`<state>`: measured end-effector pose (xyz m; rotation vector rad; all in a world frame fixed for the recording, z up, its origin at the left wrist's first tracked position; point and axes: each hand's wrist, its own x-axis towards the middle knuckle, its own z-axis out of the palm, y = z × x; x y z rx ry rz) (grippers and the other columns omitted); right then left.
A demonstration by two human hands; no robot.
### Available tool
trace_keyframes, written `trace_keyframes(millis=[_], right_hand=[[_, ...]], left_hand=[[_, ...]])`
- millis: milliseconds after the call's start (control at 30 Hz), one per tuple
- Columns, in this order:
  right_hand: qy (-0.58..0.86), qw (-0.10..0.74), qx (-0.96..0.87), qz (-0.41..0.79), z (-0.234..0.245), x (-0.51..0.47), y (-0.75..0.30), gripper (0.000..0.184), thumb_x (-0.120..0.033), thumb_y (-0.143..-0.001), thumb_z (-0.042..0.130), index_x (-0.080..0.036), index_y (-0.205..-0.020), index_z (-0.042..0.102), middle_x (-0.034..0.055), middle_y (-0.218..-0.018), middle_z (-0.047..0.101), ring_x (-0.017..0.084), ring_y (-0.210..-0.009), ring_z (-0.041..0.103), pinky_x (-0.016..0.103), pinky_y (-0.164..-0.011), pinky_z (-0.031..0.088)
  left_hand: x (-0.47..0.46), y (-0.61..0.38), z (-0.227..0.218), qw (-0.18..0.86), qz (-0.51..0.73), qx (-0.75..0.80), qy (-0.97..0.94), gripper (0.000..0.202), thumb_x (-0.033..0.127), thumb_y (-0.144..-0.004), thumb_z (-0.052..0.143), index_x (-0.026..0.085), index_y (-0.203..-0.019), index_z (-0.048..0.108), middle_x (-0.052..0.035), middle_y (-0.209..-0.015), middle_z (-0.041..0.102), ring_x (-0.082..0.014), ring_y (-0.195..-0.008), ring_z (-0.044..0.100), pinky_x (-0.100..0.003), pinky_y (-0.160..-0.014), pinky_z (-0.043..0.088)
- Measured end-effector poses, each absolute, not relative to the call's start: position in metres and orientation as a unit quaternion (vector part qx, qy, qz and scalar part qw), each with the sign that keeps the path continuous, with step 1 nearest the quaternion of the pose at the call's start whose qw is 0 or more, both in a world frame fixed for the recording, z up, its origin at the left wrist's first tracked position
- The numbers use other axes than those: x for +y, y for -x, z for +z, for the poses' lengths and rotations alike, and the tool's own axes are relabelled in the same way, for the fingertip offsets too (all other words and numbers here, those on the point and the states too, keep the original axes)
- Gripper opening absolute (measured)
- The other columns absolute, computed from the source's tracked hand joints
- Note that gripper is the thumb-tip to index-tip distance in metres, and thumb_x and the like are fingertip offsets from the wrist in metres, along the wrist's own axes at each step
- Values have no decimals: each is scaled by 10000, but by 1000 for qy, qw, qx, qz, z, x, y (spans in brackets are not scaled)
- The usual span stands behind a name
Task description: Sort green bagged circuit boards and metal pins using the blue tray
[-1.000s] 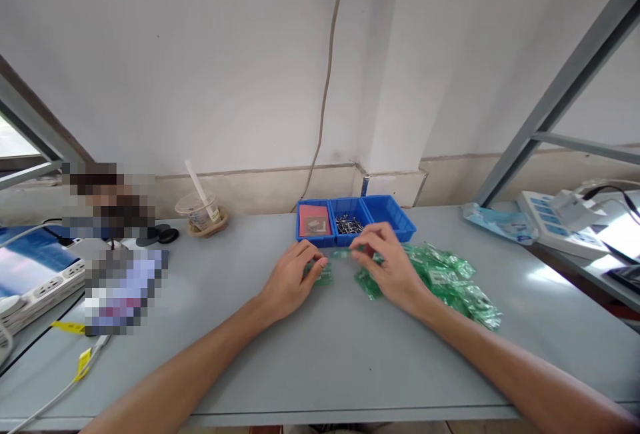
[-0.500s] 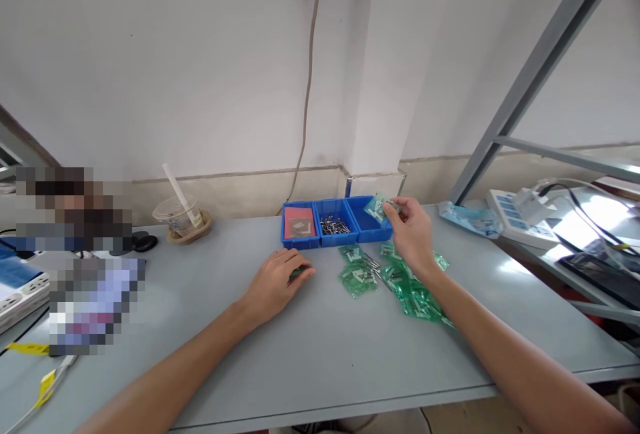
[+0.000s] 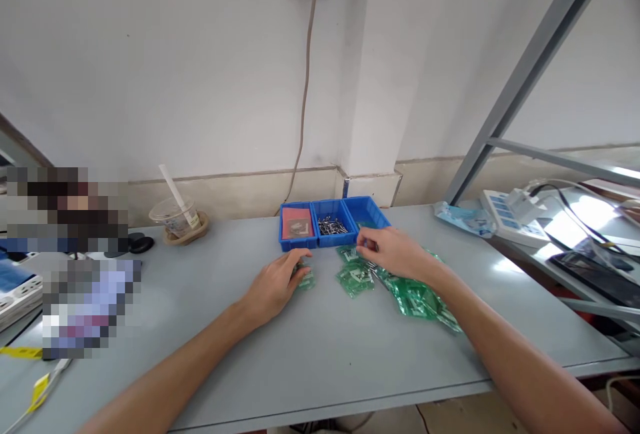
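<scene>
My left hand point(image 3: 277, 285) rests on the grey table point(image 3: 320, 354), its fingers curled over a small green packet point(image 3: 305, 280). My right hand point(image 3: 396, 255) lies over a heap of green packets point(image 3: 415, 294), thumb and forefinger pinched together on one at the heap's left end. Just behind both hands stands a blue tray point(image 3: 300, 243) with three compartments. The left one holds a red pad, the middle one small metal pins point(image 3: 332, 226). Something green shows in the right one.
A plastic cup with a straw point(image 3: 176, 218) stands at the back left, with black items beside it. Power strips, cables and a blue packet point(image 3: 463, 218) lie on the right under a slanted metal frame point(image 3: 520, 81). A cable hangs down the wall.
My right hand held a green packet over the tray's right compartment, then came back down to the heap. My left hand stayed on its packet.
</scene>
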<state>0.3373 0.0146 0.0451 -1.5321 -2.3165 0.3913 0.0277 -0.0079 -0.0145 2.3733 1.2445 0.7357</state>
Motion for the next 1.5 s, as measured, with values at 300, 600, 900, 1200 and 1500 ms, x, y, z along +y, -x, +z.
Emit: trace_keyframes(millis=[300, 600, 900, 1200, 1500], right_hand=[[499, 45, -847, 181, 50, 7, -345, 473, -584, -803, 760, -254, -1079, 563, 37, -1034, 659, 270, -927, 604, 337, -733, 422], [494, 116, -858, 82, 37, -4, -319, 515, -711, -891, 649, -239, -1069, 546, 57, -1072, 647, 283, -962, 591, 374, -797, 423], [528, 58, -846, 45, 30, -3, -326, 345, -551, -993, 589, -222, -927, 507, 59, -948, 636, 281, -875, 609, 377, -756, 434], [497, 73, -861, 85, 17, 2, -332, 196, -357, -1056, 466, -228, -915, 504, 66, -994, 613, 266, -863, 603, 377, -736, 432], [487, 83, -865, 88, 23, -12, -315, 233, -320, -1066, 421, -228, -864, 492, 81, -952, 623, 270, -820, 607, 379, -706, 429]], left_hand=[[-15, -31, -8, 113, 237, 349, -900, 396, 426, -1072, 517, 305, -1447, 537, -83, -1454, 528, -285, -1312, 493, -476, -1124, 438], [-20, -36, 0, 106, 183, 303, -929, 463, 521, -1040, 553, 374, -1479, 537, -37, -1583, 476, -307, -1430, 432, -521, -1181, 379], [-14, -33, -9, 114, 241, 342, -901, 231, 421, -1012, 647, 231, -1121, 576, -85, -1467, 572, -273, -1356, 515, -485, -1118, 432], [-12, -32, -7, 113, 245, 352, -896, 213, 393, -1035, 610, 236, -1174, 573, -77, -1380, 614, -256, -1281, 562, -448, -1076, 443], [-9, -31, -11, 67, 236, 380, -892, 278, 410, -1038, 597, 239, -1257, 583, -71, -1333, 642, -266, -1213, 568, -441, -1015, 456]])
